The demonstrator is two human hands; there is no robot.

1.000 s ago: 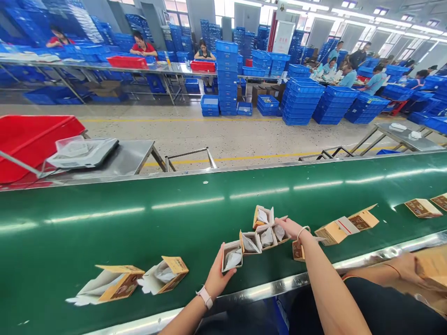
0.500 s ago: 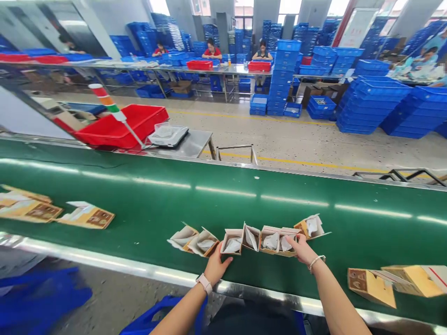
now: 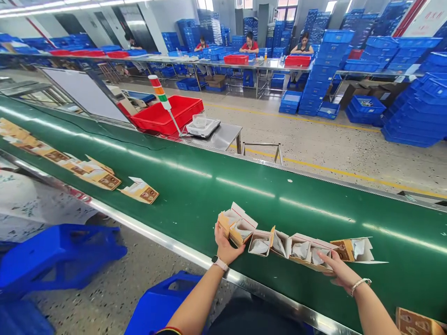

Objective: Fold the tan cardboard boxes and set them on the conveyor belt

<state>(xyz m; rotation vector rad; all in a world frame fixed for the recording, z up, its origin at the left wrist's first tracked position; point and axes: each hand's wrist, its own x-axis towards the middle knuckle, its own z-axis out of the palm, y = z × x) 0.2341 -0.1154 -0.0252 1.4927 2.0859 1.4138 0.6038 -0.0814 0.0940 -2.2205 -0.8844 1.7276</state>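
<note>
Several small open cardboard boxes with white packets in them stand in a row on a green conveyor belt. My left hand (image 3: 227, 244) is closed around the two boxes (image 3: 238, 238) at the row's left end, thumb at the near side. At the other end, my right hand (image 3: 340, 270) grips the last box (image 3: 321, 267), its fingers partly hidden. Between them stand a single box (image 3: 259, 250) and another tilted box (image 3: 281, 251). Just past my right hand lies a brown-printed box (image 3: 344, 250) with its flaps spread.
More boxes (image 3: 94, 176) lie along the belt (image 3: 188, 204) at left, and another box (image 3: 417, 322) at lower right. Across the belt are a red tray (image 3: 171, 114), a scale (image 3: 203, 126) and a signal light (image 3: 160, 93). Blue stools (image 3: 59, 260) stand on the near side.
The view has swung left. My left hand has gone from the middle box to the two left-end boxes, which now stand turned and closer together. My right hand stays at the right-end box.
</note>
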